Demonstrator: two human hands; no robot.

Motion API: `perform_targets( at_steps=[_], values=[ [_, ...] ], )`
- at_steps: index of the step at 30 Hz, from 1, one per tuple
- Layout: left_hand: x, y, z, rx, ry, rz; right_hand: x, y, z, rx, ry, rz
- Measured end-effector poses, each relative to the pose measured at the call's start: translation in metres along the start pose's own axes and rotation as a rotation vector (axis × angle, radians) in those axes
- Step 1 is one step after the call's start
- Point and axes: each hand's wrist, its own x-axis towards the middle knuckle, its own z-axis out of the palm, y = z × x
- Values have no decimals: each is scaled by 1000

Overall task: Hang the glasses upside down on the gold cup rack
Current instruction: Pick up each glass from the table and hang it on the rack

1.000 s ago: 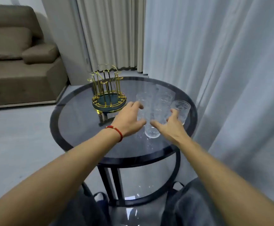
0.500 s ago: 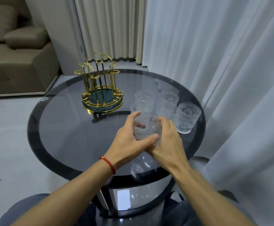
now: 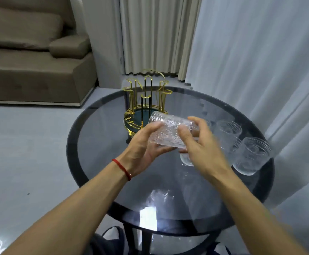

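Observation:
A clear embossed glass (image 3: 165, 128) is held on its side above the round table, between both hands. My left hand (image 3: 142, 150), with a red string at the wrist, cups it from below and the left. My right hand (image 3: 201, 144) grips it from the right, a little blurred. Just behind the glass stands the gold cup rack (image 3: 146, 103), with upright hooked pegs, a green base and nothing hanging on it. More glasses stand upright on the table at the right, one (image 3: 228, 133) partly hidden by my right hand, another (image 3: 252, 155) near the rim.
The dark glass table (image 3: 102, 162) has a black rim. White curtains (image 3: 260, 61) hang close behind and to the right. A brown sofa (image 3: 32, 57) stands at the far left on a pale floor.
Both hands closed on one glass from the group, lifted it off the table and tipped it onto its side, bringing it left toward the rack.

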Motion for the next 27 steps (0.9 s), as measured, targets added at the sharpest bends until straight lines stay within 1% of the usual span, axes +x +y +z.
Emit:
perform_targets(
  at_steps=[1, 2, 3, 4, 5, 6, 7, 8, 9, 12, 15, 17, 20, 27],
  values=[
    [6, -1, -7, 81, 67, 25, 10, -6, -2, -16, 31, -3],
    [11, -4, -16, 229, 190, 45, 22, -11, -6, -49, 73, -9],
    [15, -9, -27, 469, 350, 73, 36, -16, -10, -81, 117, -16],
    [18, -16, -40, 782, 494, 109, 50, -21, -15, -94, 170, -16],
    [20, -25, -54, 1124, 566, 127, 66, -25, -20, -84, 232, -8],
    [23, -34, -68, 1408, 578, 132, 83, -29, -25, -71, 296, -1],
    [27, -43, -78, 1580, 553, 127, 102, -33, -29, -79, 352, -3],
    [31, -50, -84, 1673, 512, 107, 122, -36, -32, -102, 392, -12],
    [35, -55, -89, 1723, 478, 90, 144, -40, -34, -116, 412, -20],
    [45, -64, -96, 1843, 427, 35, 208, -56, -32, -69, 398, -29],
    [48, -66, -98, 1863, 423, 20, 264, -71, -19, -110, 359, -58],
    [47, -66, -98, 1859, 424, 35, 294, -79, -6, -156, 256, -71],
    [46, -67, -98, 1836, 427, 51, 326, -84, 14, -231, 39, -71],
    [46, -70, -100, 1831, 436, 54, 356, -83, 51, -375, -375, -82]
  ],
)
